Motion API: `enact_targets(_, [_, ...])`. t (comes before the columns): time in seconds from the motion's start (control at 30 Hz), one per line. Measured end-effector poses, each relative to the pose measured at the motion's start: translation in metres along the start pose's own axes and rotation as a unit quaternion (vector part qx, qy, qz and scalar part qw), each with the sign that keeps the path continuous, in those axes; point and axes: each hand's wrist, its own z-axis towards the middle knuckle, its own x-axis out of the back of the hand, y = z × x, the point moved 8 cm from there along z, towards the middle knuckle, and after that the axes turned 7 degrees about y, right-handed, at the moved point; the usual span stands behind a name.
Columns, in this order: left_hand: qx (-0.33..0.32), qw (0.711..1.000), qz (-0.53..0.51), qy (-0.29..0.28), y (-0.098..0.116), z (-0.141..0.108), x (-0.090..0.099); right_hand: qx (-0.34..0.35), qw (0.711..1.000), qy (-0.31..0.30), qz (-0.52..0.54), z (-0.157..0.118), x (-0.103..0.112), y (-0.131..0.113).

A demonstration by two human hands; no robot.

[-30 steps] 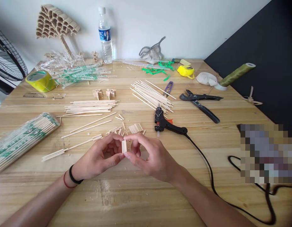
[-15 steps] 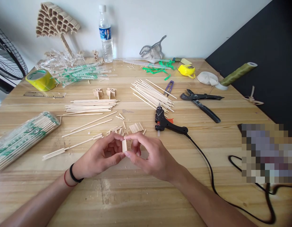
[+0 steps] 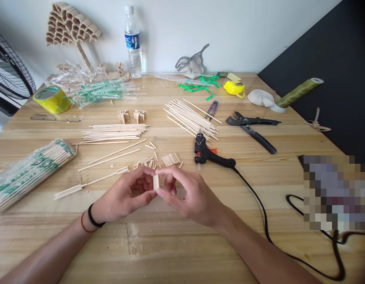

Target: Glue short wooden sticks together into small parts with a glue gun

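A small bundle of short wooden sticks [image 3: 156, 182] is held upright between my two hands near the middle of the view. My left hand [image 3: 126, 194] pinches it from the left with thumb and forefinger. From the right, my right hand [image 3: 190, 193] grips the same bundle by its top and bottom ends. Just behind my hands lie loose short stick pieces [image 3: 149, 163] and a flat row of joined short sticks [image 3: 171, 159]. A black glue gun [image 3: 213, 157] lies on the table to the right, beyond my right hand.
Long sticks [image 3: 115, 132] and another stick pile [image 3: 191, 118] lie farther back. Pliers [image 3: 253, 130] rest at the right, near the glue gun's cable [image 3: 261, 205]. A packed stick bundle [image 3: 31, 173] is at the left. A bottle [image 3: 134, 47] stands behind on the table [image 3: 158, 244].
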Motion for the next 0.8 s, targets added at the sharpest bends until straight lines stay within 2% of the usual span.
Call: enact_targets(0.8, [0.001, 1.000, 0.008, 0.000, 0.0014, 0.0003, -0.0012, -0.010, 1.000, -0.006, -0.002, 0.0009, -0.0009, -0.0013])
